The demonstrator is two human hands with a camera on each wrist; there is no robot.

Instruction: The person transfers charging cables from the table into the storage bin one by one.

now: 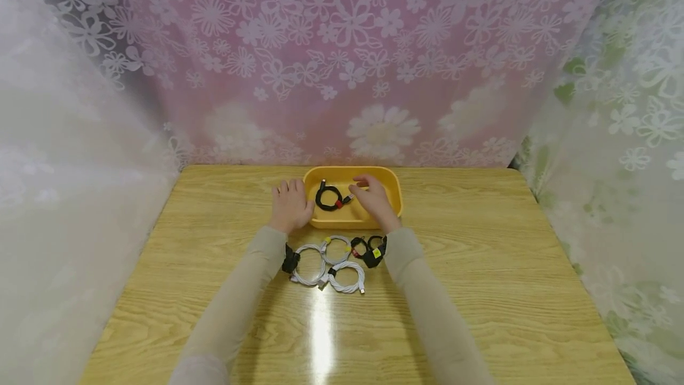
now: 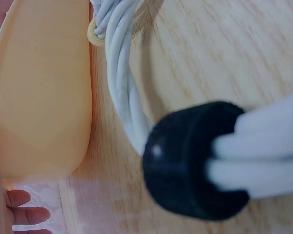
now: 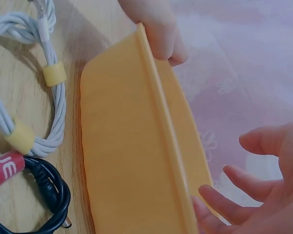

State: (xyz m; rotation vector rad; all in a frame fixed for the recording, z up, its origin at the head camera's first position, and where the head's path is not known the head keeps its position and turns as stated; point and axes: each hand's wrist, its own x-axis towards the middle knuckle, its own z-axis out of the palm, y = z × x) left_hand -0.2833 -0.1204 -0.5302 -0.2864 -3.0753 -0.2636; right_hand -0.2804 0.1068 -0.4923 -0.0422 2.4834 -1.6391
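Reading "UE" on tag point(image 3: 8, 168) before sideways-running tray point(image 1: 352, 224) | aiming cable point(image 1: 328, 208) ends rearward, rightward inside | spreading fingers: left hand point(image 1: 290, 204), right hand point(image 1: 374, 196)

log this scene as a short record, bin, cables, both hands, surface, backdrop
bin: yellow bin, on the table
in bin: black coil, red-tied
in front of bin: left white coil; yellow-tied white coil; nearest white coil; second black coil, red-tied; dark loop, partly hidden
left hand: touches bin's left end
right hand: over bin, fingers loosely bent, holding nothing
surface: wood-grain table
backdrop: pink floral sheet
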